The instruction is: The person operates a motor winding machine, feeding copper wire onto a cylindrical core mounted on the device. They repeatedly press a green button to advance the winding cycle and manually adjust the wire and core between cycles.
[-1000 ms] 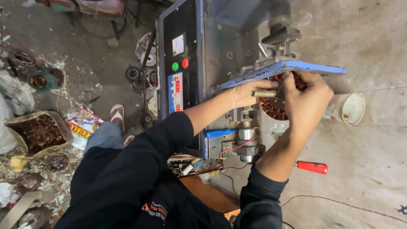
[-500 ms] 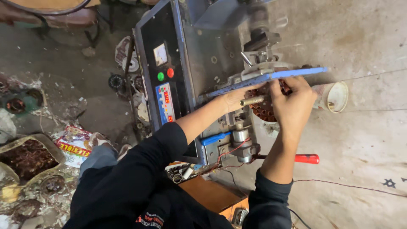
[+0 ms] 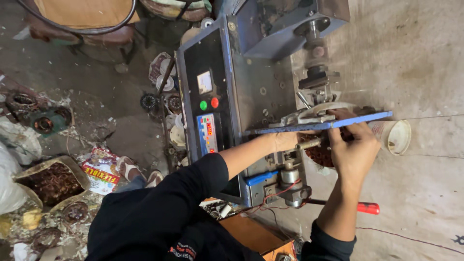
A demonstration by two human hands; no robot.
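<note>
Grey concrete floor [image 3: 425, 58], dusty and scuffed, under a blue-grey steel machine [image 3: 261, 72] with a black control panel [image 3: 208, 111], a green button [image 3: 203, 105] and a red button [image 3: 214, 102]. Off to the side, an open sack [image 3: 50, 181] of tangled copper scrap amid paper litter.

Both hands close together at the machine's front, under a thin flat blue plate [image 3: 367, 118]. Right hand [image 3: 355, 150] curled around a copper coil [image 3: 320, 155], fingers bent over its rim, thumb up by the plate's edge. Left hand [image 3: 285, 141] just beside it, at a short brass peg [image 3: 309, 143]; half hidden by the plate, so no telling whether clamped or merely resting. Coil tucked below the plate, between the two hands, against the machine's shaft.

Looks like the stage of seating or steadying the coil on its mount, judging by the grip. Calls next for a firm, even hold, the ring square to the shaft, and fingers kept clear of any turning part.

Coil: round, ribbed with reddish-brown wire, likely stiff and a little sharp at the windings. Plate: smooth painted metal, straight-edged. Peg: dull yellow, cylindrical. Near the right hand, a white plastic cup [image 3: 396, 137] on its side, touching nothing held. Lower down, a screwdriver [image 3: 368, 208] with a glossy red handle flat on the floor, well apart from the hands.
</note>
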